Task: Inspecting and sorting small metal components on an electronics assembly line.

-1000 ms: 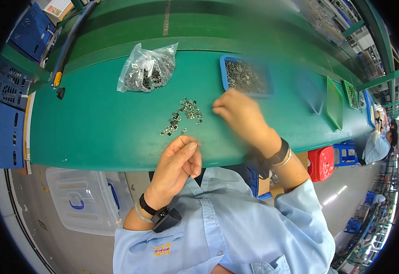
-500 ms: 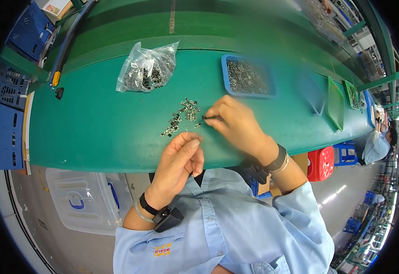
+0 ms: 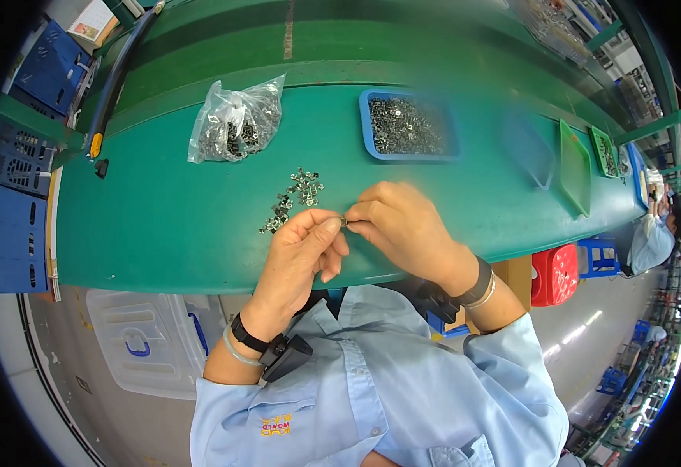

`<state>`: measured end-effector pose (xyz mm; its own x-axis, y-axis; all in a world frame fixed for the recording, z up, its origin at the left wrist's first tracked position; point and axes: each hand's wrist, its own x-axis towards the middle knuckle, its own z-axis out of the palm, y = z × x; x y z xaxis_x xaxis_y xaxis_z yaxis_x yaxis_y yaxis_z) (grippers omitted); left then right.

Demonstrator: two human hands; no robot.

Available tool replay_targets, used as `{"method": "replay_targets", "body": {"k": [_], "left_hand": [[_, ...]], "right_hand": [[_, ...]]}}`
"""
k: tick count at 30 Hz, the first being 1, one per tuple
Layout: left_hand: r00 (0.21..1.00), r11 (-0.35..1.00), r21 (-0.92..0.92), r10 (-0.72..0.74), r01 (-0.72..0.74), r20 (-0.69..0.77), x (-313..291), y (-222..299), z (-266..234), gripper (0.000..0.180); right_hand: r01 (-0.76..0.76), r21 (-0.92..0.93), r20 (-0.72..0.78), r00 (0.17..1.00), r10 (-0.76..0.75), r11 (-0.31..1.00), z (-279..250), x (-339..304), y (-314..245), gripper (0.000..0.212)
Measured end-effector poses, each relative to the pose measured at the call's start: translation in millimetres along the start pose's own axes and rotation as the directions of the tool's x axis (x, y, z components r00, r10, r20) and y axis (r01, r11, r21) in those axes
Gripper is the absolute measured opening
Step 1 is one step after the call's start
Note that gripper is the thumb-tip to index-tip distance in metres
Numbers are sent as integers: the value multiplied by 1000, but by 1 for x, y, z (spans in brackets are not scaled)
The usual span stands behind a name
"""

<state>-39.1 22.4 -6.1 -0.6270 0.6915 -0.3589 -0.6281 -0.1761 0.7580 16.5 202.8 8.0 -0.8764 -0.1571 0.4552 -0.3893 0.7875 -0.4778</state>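
Note:
My left hand (image 3: 307, 243) and my right hand (image 3: 395, 223) meet over the near part of the green bench, fingertips pinched together. Between them is a small metal part (image 3: 344, 222), mostly covered by the fingers; its exact kind is too small to tell. Just beyond my left hand lies a loose pile of small black and silver metal parts (image 3: 306, 187). Farther back, a clear plastic bag (image 3: 239, 124) holds more such parts. To its right stands a blue tray (image 3: 366, 128) filled with small metal pieces.
Toward the right end of the bench are a green tray (image 3: 574, 167) and a smaller green tray (image 3: 605, 152) with parts. A red stool (image 3: 554, 275) stands below the right edge. A clear lidded box (image 3: 142, 342) is on the floor at left. Another person (image 3: 652, 241) sits far right.
My right hand has come down and left to meet my left hand, bringing the small part from beside the pile to the left fingertips. The view has shifted slightly.

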Motion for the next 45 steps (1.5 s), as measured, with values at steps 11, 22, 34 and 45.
{"method": "replay_targets", "body": {"k": [11, 22, 34, 45], "left_hand": [[999, 999, 26, 44, -43, -30, 12, -4, 12, 15], [981, 981, 159, 132, -109, -143, 26, 3, 4, 19], [969, 948, 289, 187, -134, -163, -4, -9, 16, 21], [994, 990, -140, 16, -1, 108, -13, -15, 23, 21]], "right_hand": [[-238, 291, 9, 969, 246, 927, 5, -12, 15, 13], [-207, 73, 41, 978, 205, 976, -1, -18, 37, 10], [-83, 192, 108, 992, 63, 978, -9, -11, 30, 16], [-8, 198, -71, 997, 23, 980, -13, -23, -9, 22]]}}
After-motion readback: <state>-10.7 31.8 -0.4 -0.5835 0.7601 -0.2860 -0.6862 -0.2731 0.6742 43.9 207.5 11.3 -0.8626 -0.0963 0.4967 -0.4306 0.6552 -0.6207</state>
